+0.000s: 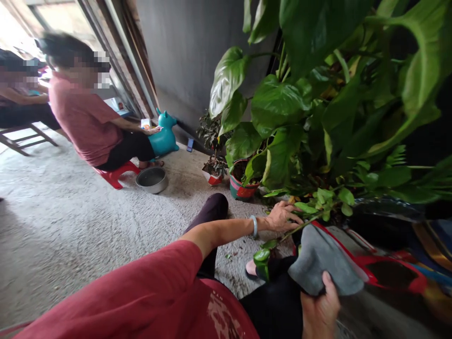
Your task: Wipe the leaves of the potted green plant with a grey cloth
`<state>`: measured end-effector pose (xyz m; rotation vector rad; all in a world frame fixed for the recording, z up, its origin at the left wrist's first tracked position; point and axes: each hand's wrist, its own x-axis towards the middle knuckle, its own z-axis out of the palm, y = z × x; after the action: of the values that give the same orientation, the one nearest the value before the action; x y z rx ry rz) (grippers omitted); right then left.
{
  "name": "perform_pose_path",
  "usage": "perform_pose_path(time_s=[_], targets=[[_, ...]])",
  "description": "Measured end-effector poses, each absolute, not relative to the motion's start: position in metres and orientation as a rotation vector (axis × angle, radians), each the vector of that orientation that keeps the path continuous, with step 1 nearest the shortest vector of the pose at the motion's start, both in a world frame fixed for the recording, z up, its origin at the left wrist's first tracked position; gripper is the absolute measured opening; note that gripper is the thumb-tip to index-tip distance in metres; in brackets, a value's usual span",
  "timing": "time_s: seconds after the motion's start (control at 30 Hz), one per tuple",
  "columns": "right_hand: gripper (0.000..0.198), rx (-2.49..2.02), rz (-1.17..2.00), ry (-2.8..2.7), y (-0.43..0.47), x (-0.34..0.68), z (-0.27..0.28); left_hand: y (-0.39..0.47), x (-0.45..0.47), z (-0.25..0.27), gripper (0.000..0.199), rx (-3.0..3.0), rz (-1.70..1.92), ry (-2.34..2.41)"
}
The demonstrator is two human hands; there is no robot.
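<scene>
My left hand (282,217), with a pale bracelet on its wrist, reaches in at the lower edge of a leafy green plant (282,99). Its fingers are stretched out and slightly apart beside a plant stem (300,228); whether they touch the stem I cannot tell. A grey cloth (325,256) hangs from my right hand (323,301), pinched with the thumb on top. The other fingers are hidden under the cloth. Below the stem, glossy leaves (262,259) droop near my foot.
Small potted plants, one in a green and red pot (242,188), stand by the dark wall. A metal basin (152,180) sits on the concrete floor near a person (88,113) on a red stool (118,175). Behind is a teal animal-shaped toy (164,136). Red plastic (391,273) lies at right.
</scene>
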<state>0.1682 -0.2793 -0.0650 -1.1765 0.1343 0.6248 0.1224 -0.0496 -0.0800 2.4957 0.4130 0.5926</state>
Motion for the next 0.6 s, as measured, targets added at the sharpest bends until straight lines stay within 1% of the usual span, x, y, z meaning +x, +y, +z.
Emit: perform_pose_path(time_s=[0.1,0.27,0.4,0.5,0.6], targets=[[0.06,-1.187,0.65,0.104,-0.281,0.168,-0.063,-0.051,0.116,-0.079,0.018,2.489,0.579,0.477],[0.057,-1.168,0.653,0.139,-0.278,0.164,-0.057,-0.05,0.104,-0.08,0.021,2.475,0.518,0.535],[0.057,-1.166,0.645,0.092,-0.274,0.157,-0.054,-0.046,0.092,-0.077,0.02,2.409,0.47,0.669],[0.055,-1.17,0.57,0.113,-0.281,0.157,-0.048,-0.043,0.081,-0.07,0.023,2.365,0.43,0.745],[0.049,-1.18,0.406,0.131,-0.299,0.172,-0.037,-0.042,0.074,-0.065,0.028,2.309,0.378,0.763]])
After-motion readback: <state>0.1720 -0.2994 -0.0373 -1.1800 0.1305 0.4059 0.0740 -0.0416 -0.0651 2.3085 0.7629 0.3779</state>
